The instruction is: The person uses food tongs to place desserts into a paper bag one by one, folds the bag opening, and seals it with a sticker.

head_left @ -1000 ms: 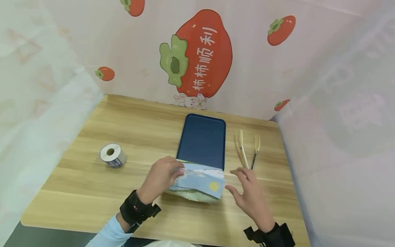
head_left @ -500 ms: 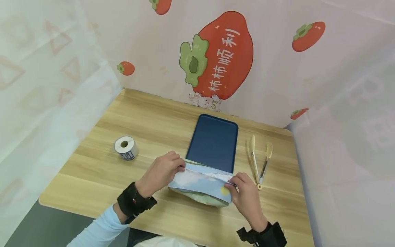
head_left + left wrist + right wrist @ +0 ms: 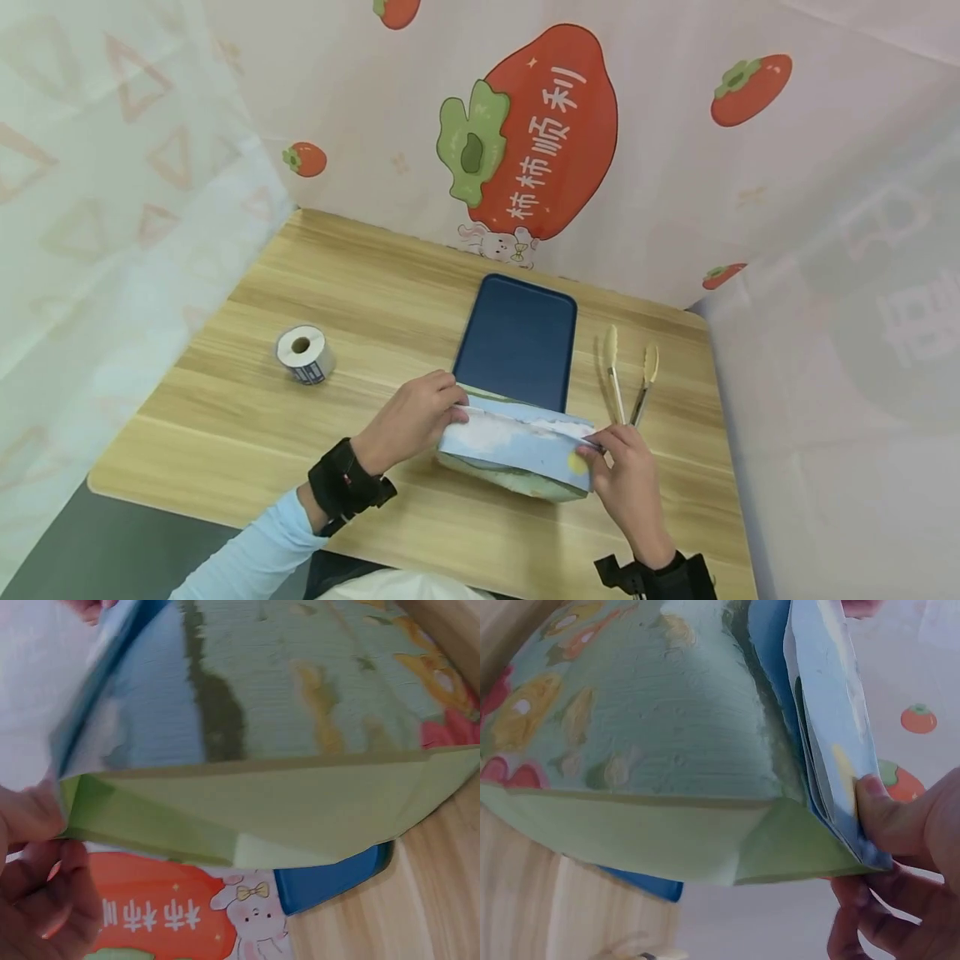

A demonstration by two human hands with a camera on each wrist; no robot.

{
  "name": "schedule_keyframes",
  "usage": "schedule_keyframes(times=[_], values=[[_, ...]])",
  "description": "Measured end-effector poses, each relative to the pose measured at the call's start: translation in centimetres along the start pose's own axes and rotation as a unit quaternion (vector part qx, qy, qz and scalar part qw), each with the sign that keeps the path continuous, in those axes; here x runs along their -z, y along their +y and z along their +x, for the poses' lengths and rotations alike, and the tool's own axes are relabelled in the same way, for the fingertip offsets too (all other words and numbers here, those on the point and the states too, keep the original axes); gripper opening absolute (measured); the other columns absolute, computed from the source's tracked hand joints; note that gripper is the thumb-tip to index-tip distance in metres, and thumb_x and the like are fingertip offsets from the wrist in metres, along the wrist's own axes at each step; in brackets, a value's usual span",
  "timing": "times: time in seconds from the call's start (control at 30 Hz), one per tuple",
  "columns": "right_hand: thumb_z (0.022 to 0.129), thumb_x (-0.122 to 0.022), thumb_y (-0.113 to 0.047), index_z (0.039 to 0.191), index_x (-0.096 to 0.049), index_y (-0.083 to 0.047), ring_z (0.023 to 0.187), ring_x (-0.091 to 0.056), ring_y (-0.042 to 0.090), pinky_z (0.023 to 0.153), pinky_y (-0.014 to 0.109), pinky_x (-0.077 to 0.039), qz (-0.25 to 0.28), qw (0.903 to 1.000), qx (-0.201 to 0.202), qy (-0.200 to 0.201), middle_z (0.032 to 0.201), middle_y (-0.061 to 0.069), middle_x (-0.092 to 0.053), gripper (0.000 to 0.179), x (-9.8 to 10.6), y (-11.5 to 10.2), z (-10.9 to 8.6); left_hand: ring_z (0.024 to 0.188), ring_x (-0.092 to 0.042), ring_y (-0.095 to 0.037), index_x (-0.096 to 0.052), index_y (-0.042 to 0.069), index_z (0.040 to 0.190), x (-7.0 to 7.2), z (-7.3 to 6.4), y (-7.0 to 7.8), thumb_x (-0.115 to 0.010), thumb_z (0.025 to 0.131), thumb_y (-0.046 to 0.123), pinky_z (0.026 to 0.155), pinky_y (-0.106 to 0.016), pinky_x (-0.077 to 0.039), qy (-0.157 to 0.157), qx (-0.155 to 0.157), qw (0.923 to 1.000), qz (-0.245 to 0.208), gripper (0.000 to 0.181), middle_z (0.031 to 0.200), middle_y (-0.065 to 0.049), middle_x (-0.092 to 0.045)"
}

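Observation:
A paper bag [image 3: 517,446] printed with blue sky, white clouds and a yellow sun stands in front of the blue tray [image 3: 517,342], its top folded over. My left hand [image 3: 412,421] pinches the left end of that fold, and my right hand [image 3: 628,483] pinches the right end. Up close in the left wrist view, the bag's plain green side [image 3: 292,810] bulges below the pinched corner, near my left fingers [image 3: 71,889]. In the right wrist view my right thumb [image 3: 885,817] presses on the layered fold, with fingers behind it. The bag's contents are hidden.
On the table's left is a roll of labels [image 3: 303,354]. Tongs [image 3: 645,375] with cream tips lie spread at the right, close beyond my right hand. Printed cloth walls [image 3: 360,108] enclose the table at the back and both sides.
My right hand, apart from the bag a second ago, now pinches the fold's right end. The bag and both hands have since shifted slightly to the right. The head view has swung too.

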State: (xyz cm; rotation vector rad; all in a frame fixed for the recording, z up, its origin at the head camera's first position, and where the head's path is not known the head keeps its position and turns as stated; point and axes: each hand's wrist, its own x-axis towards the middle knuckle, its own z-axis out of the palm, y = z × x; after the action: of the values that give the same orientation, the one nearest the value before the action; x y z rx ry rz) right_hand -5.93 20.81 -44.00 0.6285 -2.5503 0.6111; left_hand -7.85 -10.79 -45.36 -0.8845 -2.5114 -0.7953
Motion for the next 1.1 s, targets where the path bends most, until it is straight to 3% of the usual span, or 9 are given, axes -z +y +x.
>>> schedule_keyframes(times=[0.23, 0.27, 0.37, 0.47, 0.5, 0.67, 0.77, 0.9, 1.1], values=[[0.074, -0.082, 0.002, 0.101, -0.071, -0.004, 0.101, -0.058, 0.026, 0.096, 0.025, -0.039, 0.054, 0.9982, 0.021, -0.014, 0.103, 0.013, -0.066, 0.03, -0.2, -3.1, 1.4, 0.1, -0.063, -0.015, -0.068, 0.009, 0.116, 2.8, -1.7, -1.8, -0.069, 0.093, 0.017, 0.086, -0.03, -0.055, -0.047, 0.051, 0.9935, -0.09, 0.024, 0.109, -0.002, -0.068], [0.078, -0.08, -0.002, 0.108, -0.071, -0.007, 0.107, -0.057, 0.027, 0.1, 0.026, -0.038, 0.074, 0.9967, 0.033, -0.006, 0.11, 0.012, -0.065, 0.031, -1.8, -2.3, 1.0, 0.101, -0.064, -0.015, -0.067, 0.008, 0.118, 3.3, -2.1, -2.2, -0.068, 0.094, 0.016, 0.086, -0.032, -0.055, -0.04, 0.058, 0.9929, -0.096, 0.025, 0.111, -0.003, -0.068], [0.091, -0.07, -0.014, 0.113, -0.07, -0.006, 0.109, -0.057, 0.027, 0.1, 0.03, -0.04, 0.148, 0.9861, 0.071, 0.026, 0.114, 0.013, -0.064, 0.023, -2.6, -6.1, 3.0, 0.101, -0.065, -0.018, -0.067, 0.006, 0.119, 5.0, -3.6, -4.0, -0.066, 0.094, 0.013, 0.085, -0.035, -0.055, -0.008, 0.084, 0.9924, -0.09, 0.025, 0.112, -0.005, -0.069], [0.096, -0.063, -0.02, 0.114, -0.07, -0.007, 0.102, -0.058, 0.024, 0.092, 0.031, -0.044, 0.208, 0.9671, 0.133, 0.06, 0.111, 0.01, -0.065, 0.023, -3.9, -10.3, 5.7, 0.099, -0.066, -0.02, -0.067, 0.004, 0.117, 7.1, -5.3, -6.2, -0.066, 0.093, 0.006, 0.081, -0.038, -0.055, 0.02, 0.109, 0.9917, -0.065, 0.024, 0.11, -0.008, -0.07], [0.097, -0.062, -0.019, 0.111, -0.07, -0.005, 0.096, -0.059, 0.024, 0.087, 0.031, -0.045, 0.22, 0.9629, 0.144, 0.062, 0.106, 0.011, -0.066, 0.022, -2.9, -13.4, 7.4, 0.098, -0.066, -0.021, -0.067, 0.003, 0.117, 7.9, -6.0, -7.0, -0.065, 0.094, 0.004, 0.08, -0.039, -0.056, 0.024, 0.12, 0.9909, -0.056, 0.023, 0.109, -0.009, -0.071], [0.094, -0.065, -0.014, 0.115, -0.068, -0.006, 0.097, -0.06, 0.021, 0.084, 0.032, -0.049, 0.255, 0.9498, 0.175, 0.044, 0.106, 0.008, -0.066, 0.022, -6.2, -19.1, 10.8, 0.097, -0.066, -0.027, -0.066, 0.0, 0.117, 11.0, -9.1, -10.4, -0.066, 0.091, -0.001, 0.077, -0.044, -0.055, 0.033, 0.18, 0.983, -0.007, 0.025, 0.11, -0.015, -0.069], [0.09, -0.067, -0.009, 0.115, -0.068, -0.006, 0.095, -0.062, 0.02, 0.085, 0.028, -0.05, 0.274, 0.947, 0.162, 0.043, 0.105, 0.007, -0.067, 0.024, -9.1, -21.7, 12.2, 0.102, -0.064, -0.034, -0.064, -0.002, 0.117, 11.8, -10.2, -12.5, -0.068, 0.087, -0.006, 0.082, -0.05, -0.053, 0.025, 0.196, 0.9801, 0.015, 0.03, 0.112, -0.019, -0.067], [0.088, -0.067, -0.003, 0.113, -0.068, -0.003, 0.09, -0.063, 0.02, 0.081, 0.025, -0.053, 0.31, 0.9406, 0.119, 0.068, 0.102, 0.01, -0.067, 0.025, -14.8, -23.7, 13.3, 0.11, -0.058, -0.04, -0.063, -0.005, 0.117, 11.1, -11.1, -15.3, -0.071, 0.081, -0.01, 0.092, -0.054, -0.049, -0.01, 0.188, 0.9814, 0.037, 0.038, 0.117, -0.022, -0.063], [0.087, -0.063, 0.002, 0.108, -0.061, 0.0, 0.089, -0.061, 0.025, 0.072, 0.037, -0.056, 0.375, 0.9229, -0.033, 0.082, 0.101, 0.014, -0.061, 0.021, -24.5, -24.6, 12.2, 0.112, -0.051, -0.043, -0.066, -0.001, 0.116, 8.9, -12.6, -17.8, -0.073, 0.079, -0.009, 0.09, -0.052, -0.05, -0.077, 0.183, 0.9757, 0.094, 0.039, 0.124, -0.025, -0.054]])
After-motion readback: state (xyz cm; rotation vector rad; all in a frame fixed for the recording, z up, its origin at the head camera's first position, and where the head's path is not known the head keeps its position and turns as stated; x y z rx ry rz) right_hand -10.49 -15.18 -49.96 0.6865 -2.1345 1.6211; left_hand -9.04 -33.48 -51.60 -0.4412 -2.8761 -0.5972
